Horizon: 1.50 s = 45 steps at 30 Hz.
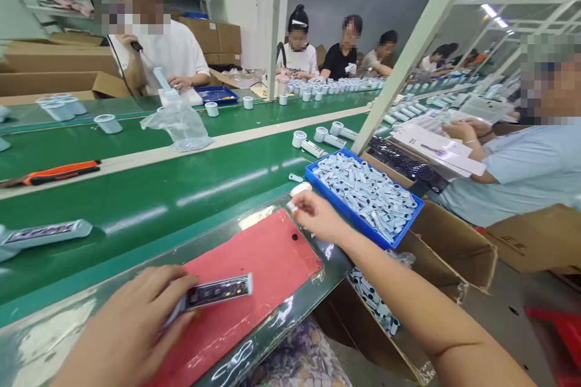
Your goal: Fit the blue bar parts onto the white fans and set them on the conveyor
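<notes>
I have my left hand (131, 314) over the near left part of the red sheet (254, 254), its grip curled round a light-blue handle (220, 292) with a dark strip facing up; I cannot tell whether the handle touches the sheet. My right hand (318, 214) is at the sheet's far right corner, grip pinching a small pale piece (292, 208). Just past that corner I see a white round part (300, 189). Right of the sheet, a blue tray (410, 221) is heaped with small light-blue pieces (365, 193). The sheet lies on the bench (281, 321); beyond it runs a green belt (227, 175).
</notes>
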Available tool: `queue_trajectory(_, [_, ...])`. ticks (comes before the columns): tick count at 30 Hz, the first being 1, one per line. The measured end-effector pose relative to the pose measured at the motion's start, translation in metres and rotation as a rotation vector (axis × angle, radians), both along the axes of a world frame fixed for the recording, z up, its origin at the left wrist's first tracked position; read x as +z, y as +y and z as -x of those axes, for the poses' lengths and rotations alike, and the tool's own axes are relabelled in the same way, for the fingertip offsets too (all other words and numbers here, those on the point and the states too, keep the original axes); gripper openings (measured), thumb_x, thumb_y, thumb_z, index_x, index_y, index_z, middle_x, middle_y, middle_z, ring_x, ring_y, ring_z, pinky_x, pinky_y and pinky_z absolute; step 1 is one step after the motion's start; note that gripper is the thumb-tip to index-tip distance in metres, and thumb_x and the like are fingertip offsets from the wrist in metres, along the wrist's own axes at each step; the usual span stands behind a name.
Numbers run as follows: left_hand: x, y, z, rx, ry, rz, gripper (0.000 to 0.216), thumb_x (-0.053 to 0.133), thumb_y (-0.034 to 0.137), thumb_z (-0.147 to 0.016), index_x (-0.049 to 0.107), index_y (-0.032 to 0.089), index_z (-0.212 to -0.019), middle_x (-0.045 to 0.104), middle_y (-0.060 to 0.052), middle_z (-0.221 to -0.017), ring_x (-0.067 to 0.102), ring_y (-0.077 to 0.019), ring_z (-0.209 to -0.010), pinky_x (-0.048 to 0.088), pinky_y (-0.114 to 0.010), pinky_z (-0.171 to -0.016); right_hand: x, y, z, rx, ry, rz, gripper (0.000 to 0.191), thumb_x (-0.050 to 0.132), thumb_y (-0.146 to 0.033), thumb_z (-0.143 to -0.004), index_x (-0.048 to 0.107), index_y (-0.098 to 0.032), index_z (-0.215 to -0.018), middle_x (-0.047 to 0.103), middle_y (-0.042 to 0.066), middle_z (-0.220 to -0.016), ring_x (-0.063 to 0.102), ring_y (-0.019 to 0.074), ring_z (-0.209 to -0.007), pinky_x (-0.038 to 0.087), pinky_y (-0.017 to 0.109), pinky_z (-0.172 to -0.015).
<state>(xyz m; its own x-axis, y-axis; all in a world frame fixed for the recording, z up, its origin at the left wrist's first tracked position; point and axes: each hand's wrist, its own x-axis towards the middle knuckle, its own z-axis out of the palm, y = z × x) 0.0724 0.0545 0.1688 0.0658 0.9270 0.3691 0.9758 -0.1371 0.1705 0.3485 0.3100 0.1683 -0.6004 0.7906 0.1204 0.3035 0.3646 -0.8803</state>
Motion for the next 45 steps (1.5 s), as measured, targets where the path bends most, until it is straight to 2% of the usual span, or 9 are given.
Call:
queue_trajectory(4, [-0.002,0.013,-0.025,-0.034,0.016,0.046,0.026,0.050,0.041,-0.096,0.071,0.029,-0.105,0.072,-0.004,-0.101,0.067,-0.0231,-0.087,0.056,-0.035,-0.073,-0.009,-0.039,0.029,0.232,-0.089,-0.087,0.030,0.060,-0.010,-0.087,0.067,-0.019,-0.114,0.070,0.005,-0.101,0.065,0.0172,-0.086,0.053,0.032,-0.080])
queue_trajectory(9, [-0.001,0.010,-0.031,0.036,-0.056,0.065,0.036,0.055,0.044,-0.095,0.064,0.025,-0.124,0.068,-0.009,-0.120,0.066,-0.0259,-0.105,0.057,-0.040,-0.089,0.003,-0.064,0.044,0.319,-0.039,-0.208,0.034,0.045,-0.008,-0.099,0.064,-0.017,-0.126,0.066,0.011,-0.125,0.061,0.0221,-0.117,0.050,0.042,-0.103])
queue_trajectory(15, [0.004,0.002,-0.040,0.004,-0.204,-0.009,0.037,0.055,0.045,-0.100,0.058,0.020,-0.128,0.066,-0.011,-0.126,0.061,-0.0257,-0.117,0.053,-0.042,-0.099,0.022,-0.103,0.057,0.552,-0.099,-0.103,0.048,0.045,-0.008,-0.099,0.048,-0.017,-0.146,0.062,0.012,-0.124,0.065,0.0208,-0.105,0.056,0.041,-0.096])
queue_trajectory(21, [0.010,0.009,-0.047,-0.001,-0.208,0.019,0.025,0.044,0.031,-0.102,0.067,0.021,-0.101,0.070,-0.006,-0.103,0.063,-0.0209,-0.093,0.053,-0.034,-0.081,0.027,-0.115,0.071,0.538,-0.294,-0.194,0.041,0.054,-0.013,-0.099,0.054,-0.013,-0.141,0.065,0.014,-0.125,0.066,0.0259,-0.104,0.056,0.043,-0.092])
queue_trajectory(25, [0.010,0.009,-0.045,0.017,-0.252,0.027,0.024,0.046,0.032,-0.101,0.067,0.021,-0.099,0.069,-0.005,-0.098,0.064,-0.0193,-0.090,0.054,-0.029,-0.077,0.021,-0.113,0.068,0.505,-0.361,-0.308,0.017,0.066,-0.024,-0.097,0.072,-0.017,-0.111,0.069,0.009,-0.106,0.066,0.0253,-0.098,0.055,0.039,-0.085])
queue_trajectory(28, [0.003,0.010,-0.037,0.007,-0.283,0.047,0.024,0.047,0.036,-0.100,0.067,0.023,-0.098,0.070,-0.004,-0.097,0.065,-0.0188,-0.087,0.055,-0.028,-0.073,0.009,-0.110,0.067,0.453,-0.260,-0.216,0.007,0.072,-0.024,-0.095,0.074,-0.019,-0.099,0.068,0.005,-0.103,0.065,0.0204,-0.101,0.053,0.034,-0.090])
queue_trajectory(32, [-0.009,0.010,-0.029,0.003,-0.299,0.087,0.026,0.051,0.046,-0.099,0.068,0.027,-0.096,0.071,-0.002,-0.100,0.068,-0.0203,-0.089,0.057,-0.028,-0.072,-0.003,-0.105,0.063,0.500,-0.162,-0.037,0.021,0.072,-0.024,-0.095,0.070,-0.022,-0.116,0.069,0.003,-0.117,0.064,0.0170,-0.111,0.050,0.031,-0.099])
queue_trajectory(36, [-0.008,-0.006,-0.045,0.009,-0.221,0.082,0.028,0.050,0.047,-0.099,0.067,0.026,-0.103,0.073,-0.005,-0.111,0.070,-0.0240,-0.100,0.059,-0.034,-0.081,-0.001,-0.114,0.052,0.642,-0.301,-0.167,0.052,0.070,-0.031,-0.096,0.054,-0.021,-0.144,0.064,0.009,-0.135,0.057,0.0274,-0.124,0.044,0.046,-0.108])
queue_trajectory(45, [-0.003,-0.017,-0.074,0.067,-0.053,0.084,0.027,0.044,0.025,-0.099,0.067,0.019,-0.112,0.074,-0.009,-0.112,0.066,-0.0297,-0.112,0.055,-0.049,-0.096,-0.017,-0.129,0.046,0.623,-0.279,-0.273,0.037,0.057,-0.021,-0.100,0.059,-0.017,-0.137,0.063,0.010,-0.124,0.054,0.0262,-0.115,0.043,0.046,-0.104])
